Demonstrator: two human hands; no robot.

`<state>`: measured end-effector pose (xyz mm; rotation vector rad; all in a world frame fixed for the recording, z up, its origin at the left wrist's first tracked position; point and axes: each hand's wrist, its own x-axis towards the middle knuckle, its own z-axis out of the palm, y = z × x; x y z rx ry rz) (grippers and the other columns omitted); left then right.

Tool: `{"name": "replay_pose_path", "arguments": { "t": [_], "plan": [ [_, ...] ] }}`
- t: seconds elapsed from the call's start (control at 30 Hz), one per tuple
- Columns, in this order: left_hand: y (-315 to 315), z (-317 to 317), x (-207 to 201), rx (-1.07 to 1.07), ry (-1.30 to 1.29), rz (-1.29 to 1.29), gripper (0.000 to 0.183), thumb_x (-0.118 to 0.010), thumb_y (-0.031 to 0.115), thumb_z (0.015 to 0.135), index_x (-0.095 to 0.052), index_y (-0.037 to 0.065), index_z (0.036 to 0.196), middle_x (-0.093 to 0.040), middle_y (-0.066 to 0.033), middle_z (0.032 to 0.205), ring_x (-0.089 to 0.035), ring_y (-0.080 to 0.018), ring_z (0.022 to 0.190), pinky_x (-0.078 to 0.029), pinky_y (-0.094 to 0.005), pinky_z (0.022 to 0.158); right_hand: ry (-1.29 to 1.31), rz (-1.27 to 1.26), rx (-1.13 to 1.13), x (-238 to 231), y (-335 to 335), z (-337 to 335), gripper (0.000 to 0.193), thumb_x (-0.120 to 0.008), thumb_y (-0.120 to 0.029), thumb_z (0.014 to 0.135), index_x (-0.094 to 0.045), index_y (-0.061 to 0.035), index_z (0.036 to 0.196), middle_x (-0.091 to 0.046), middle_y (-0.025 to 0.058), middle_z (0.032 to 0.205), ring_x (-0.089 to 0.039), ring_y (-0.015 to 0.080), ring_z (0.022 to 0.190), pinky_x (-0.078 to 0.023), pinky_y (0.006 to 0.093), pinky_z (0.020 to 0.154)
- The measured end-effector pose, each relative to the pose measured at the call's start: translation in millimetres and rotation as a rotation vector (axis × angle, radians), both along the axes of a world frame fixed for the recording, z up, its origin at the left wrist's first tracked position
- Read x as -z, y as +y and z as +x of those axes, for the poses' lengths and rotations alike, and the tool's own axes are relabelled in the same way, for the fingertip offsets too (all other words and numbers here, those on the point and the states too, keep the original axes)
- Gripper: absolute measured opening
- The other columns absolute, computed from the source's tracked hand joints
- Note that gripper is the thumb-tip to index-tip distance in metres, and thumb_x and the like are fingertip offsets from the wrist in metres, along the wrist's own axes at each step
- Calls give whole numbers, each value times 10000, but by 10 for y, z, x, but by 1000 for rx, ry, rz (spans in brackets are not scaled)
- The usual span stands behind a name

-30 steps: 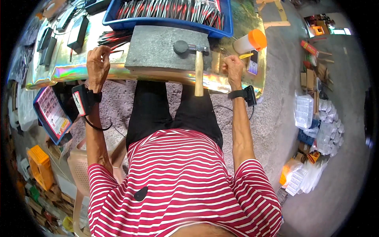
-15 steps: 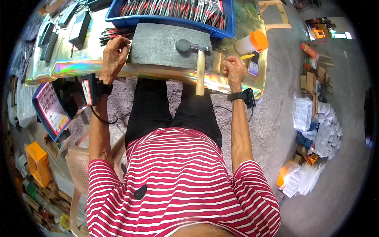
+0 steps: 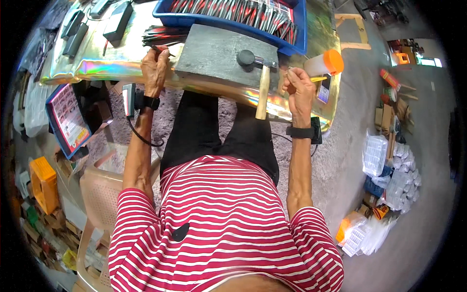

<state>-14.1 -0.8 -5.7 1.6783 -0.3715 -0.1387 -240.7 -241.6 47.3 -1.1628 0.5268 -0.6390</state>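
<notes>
My left hand (image 3: 153,73), at the table's front edge, pinches a thin red-and-black piece (image 3: 159,48) whose kind I cannot make out. Just beyond it lies a loose bundle of similar slim pieces (image 3: 164,35). To its right is a grey stone block (image 3: 214,51), and a hammer (image 3: 262,92) with a dark round head rests on it, its wooden handle overhanging the near edge. Right of the hammer, my right hand (image 3: 299,90) has its fingertips pressed together on something too small to name. A jar with an orange lid (image 3: 333,62) stands close by.
A blue bin (image 3: 233,22) full of red-and-black pieces sits behind the block. Black box-shaped devices (image 3: 118,22) with cables occupy the table's left. A yellow object (image 3: 318,79) and a phone-like slab (image 3: 323,91) lie at right. A plastic chair (image 3: 99,194) stands at lower left.
A thin red-and-black piece now shows in my left fingers, which are near the bundle. My right hand has turned slightly, fingertips still together. The whole view has shifted a little.
</notes>
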Motion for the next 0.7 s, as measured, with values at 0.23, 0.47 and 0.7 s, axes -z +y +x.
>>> {"name": "replay_pose_path", "arguments": {
  "t": [0.23, 0.47, 0.7],
  "plan": [
    [104, -245, -518, 84, 313, -523, 178, -546, 134, 809, -520, -4, 919, -590, -118, 791, -595, -162, 670, -518, -254, 603, -88, 90, -121, -247, 360, 164, 109, -549, -70, 792, -506, 11, 850, -553, 93, 746, -510, 97, 580, -447, 208, 502],
    [-206, -885, -745, 464, 687, -757, 137, -531, 130, 815, -496, 35, 909, -568, -138, 902, -588, -166, 754, -514, -237, 657, -126, -12, -158, -499, 781, 268, 104, -513, -83, 819, -498, 14, 855, -549, 89, 744, -497, 89, 569, -438, 205, 492],
    [-361, -1097, -819, 546, 916, -868, 108, -501, 131, 834, -484, 46, 899, -570, -117, 895, -587, -164, 763, -515, -239, 670, -102, -130, -148, -624, 1059, 238, 131, -499, -119, 838, -472, 7, 860, -536, 65, 723, -469, 66, 529, -402, 187, 471]
  ]
}}
